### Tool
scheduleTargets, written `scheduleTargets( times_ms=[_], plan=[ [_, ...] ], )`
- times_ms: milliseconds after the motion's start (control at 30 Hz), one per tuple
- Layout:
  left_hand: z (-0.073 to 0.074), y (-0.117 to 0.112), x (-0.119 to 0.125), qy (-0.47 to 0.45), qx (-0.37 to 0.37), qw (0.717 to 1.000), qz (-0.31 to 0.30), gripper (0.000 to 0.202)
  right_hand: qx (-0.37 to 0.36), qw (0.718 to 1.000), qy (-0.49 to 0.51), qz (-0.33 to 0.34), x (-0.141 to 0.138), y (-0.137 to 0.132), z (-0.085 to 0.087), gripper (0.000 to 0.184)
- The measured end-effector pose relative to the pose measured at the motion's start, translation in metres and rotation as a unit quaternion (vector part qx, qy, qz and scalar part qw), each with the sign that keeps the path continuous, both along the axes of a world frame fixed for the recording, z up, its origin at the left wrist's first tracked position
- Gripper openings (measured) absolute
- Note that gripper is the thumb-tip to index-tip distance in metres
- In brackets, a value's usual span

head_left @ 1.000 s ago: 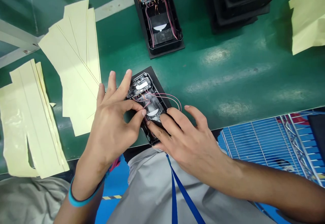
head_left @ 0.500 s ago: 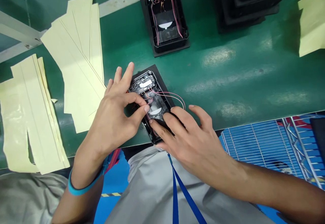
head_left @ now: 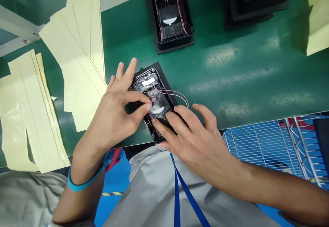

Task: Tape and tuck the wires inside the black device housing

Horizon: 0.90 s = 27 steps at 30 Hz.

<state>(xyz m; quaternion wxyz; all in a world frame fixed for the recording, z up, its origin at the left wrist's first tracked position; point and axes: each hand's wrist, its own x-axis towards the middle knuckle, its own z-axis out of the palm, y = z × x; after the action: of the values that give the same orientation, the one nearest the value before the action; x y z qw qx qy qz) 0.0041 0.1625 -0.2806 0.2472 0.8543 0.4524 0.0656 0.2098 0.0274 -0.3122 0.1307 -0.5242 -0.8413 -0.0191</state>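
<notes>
A black plastic housing [head_left: 166, 100] with a circuit board [head_left: 147, 82] at its far end lies tilted near the table's front edge. My left hand [head_left: 110, 114] pinches thumb and index finger together over its left side, at the thin pink wires [head_left: 153, 99]; the other fingers stretch upward. Other pink wires [head_left: 180, 93] loop out past the right wall. My right hand [head_left: 191, 134] grips the housing's near end, with a fingertip reaching inside by the left wall and the thumb at the near edge. The fingers partly hide the near half of the interior.
A similar open housing [head_left: 171, 35] with wires sits on a black pad farther back. Pale yellow paper sheets [head_left: 79, 55] and more sheets [head_left: 31, 110] lie at left. Stacked black parts [head_left: 253, 0] stand back right. A wire rack [head_left: 259, 144] is beyond the table edge [head_left: 218, 130].
The whole view has shifted slightly. Both hands keep nearly the same hold, and the wires and housing look almost unchanged.
</notes>
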Motion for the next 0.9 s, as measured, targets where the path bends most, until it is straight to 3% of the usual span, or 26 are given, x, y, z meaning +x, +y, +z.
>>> scheduleTargets(
  times_ms=[500,900],
  plan=[
    [-0.0038,0.0055,-0.0074,0.006,-0.030,0.999,-0.024,0.043,-0.008,1.000,0.004,0.002,0.0015,0.0014,0.0014,0.059],
    [-0.0013,0.0068,-0.0078,-0.014,-0.004,0.999,-0.032,0.010,-0.014,0.999,-0.009,0.037,0.0081,0.0049,0.0059,0.056]
  ],
)
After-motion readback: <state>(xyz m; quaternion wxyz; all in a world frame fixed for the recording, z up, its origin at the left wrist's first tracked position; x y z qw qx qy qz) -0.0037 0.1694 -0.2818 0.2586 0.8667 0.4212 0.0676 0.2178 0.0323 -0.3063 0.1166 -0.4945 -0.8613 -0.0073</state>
